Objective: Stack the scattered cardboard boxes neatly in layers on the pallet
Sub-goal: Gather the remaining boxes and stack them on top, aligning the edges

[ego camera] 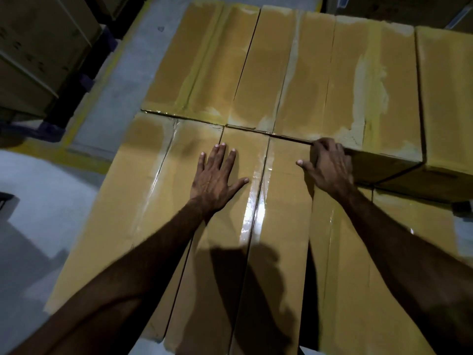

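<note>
Long brown cardboard boxes lie side by side in a flat layer, several in a near row and several in a far row. My left hand lies flat with spread fingers on top of a near box. My right hand sits at the far end of the neighbouring near box, fingers curled over the near bottom corner of a far box, thumb stretched out left. Shiny tape runs along the box seams. The pallet underneath is hidden by the boxes.
Grey concrete floor with a yellow line lies to the left. Stacked cartons on a dark pallet stand at the far left. Another box sits at the far right, and a lower box layer shows below it.
</note>
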